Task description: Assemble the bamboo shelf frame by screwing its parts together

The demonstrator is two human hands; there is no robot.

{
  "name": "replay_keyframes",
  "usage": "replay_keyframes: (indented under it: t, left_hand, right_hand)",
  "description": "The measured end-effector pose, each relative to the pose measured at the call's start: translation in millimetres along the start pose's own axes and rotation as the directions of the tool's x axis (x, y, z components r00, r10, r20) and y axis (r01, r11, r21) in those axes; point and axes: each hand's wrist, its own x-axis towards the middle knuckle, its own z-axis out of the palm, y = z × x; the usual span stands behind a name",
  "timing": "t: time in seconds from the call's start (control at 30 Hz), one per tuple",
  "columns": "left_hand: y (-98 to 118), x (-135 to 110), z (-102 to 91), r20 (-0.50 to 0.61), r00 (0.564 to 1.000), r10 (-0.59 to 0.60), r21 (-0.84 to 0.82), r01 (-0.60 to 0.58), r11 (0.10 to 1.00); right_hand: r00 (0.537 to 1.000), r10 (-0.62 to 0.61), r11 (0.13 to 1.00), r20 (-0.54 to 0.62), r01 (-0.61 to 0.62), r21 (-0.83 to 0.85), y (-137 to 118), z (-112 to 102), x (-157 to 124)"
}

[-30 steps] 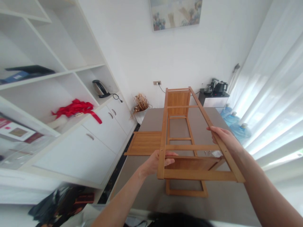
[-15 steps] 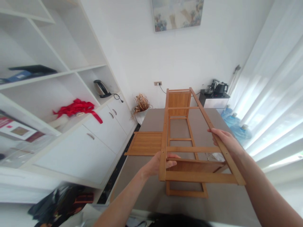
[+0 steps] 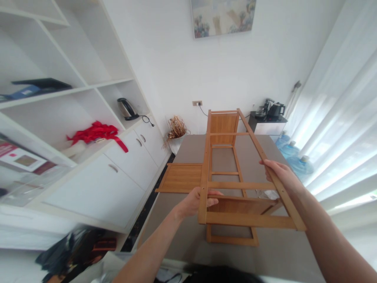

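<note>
A long wooden frame (image 3: 205,157), with two side rails and several crossbars, lies raised over another wooden frame (image 3: 239,173) on the grey table. Between them, a wooden panel (image 3: 235,207) stands at the near end and a second panel (image 3: 223,127) at the far end. My left hand (image 3: 200,200) reaches behind the upper frame's left rail, its fingers closed at the left end of the near panel's top edge; the rail hides part of the grip. Around the upper frame's right rail, my right hand (image 3: 278,173) is closed, fingers on top and the rest underneath.
A loose wooden panel (image 3: 182,179) lies left on the grey table (image 3: 191,149). Small hardware and a plastic bag (image 3: 270,194) sit partly hidden beneath the frame. White cabinets (image 3: 97,184) line the left; water bottles (image 3: 299,164) and a curtain (image 3: 347,129) are right.
Both hands keep their grips and the frame barely shifts. The near panel's right end appears slightly higher against the frame. The camera view has moved a little.
</note>
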Motion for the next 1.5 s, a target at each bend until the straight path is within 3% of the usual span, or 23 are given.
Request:
replay_keyframes:
  t: [0.37, 1.0, 1.2, 1.5]
  left_hand:
    - [5, -5, 4.3, -0.037, 0.999, 0.012, -0.002, -0.012, 1.0]
    - [10, -6, 2.6, 0.044, 0.999, -0.026, 0.011, 0.025, 1.0]
    - [15, -12, -4.9, 0.071, 0.997, 0.019, -0.2, -0.005, 0.98]
    - [34, -36, -15.4, 0.07, 0.998, -0.004, -0.275, 0.023, 0.961]
  right_hand:
    - [0.998, -0.051, 0.999, 0.026, 0.051, -0.007, 3, -2, 2]
    - [0.998, -0.053, 0.998, 0.033, 0.054, -0.032, 1, -1, 1]
    - [0.999, -0.04, 0.999, 0.001, 0.04, -0.032, 1, -1, -2]
    - [0.998, -0.034, 0.998, 0.051, 0.031, 0.06, 1, 1, -4]
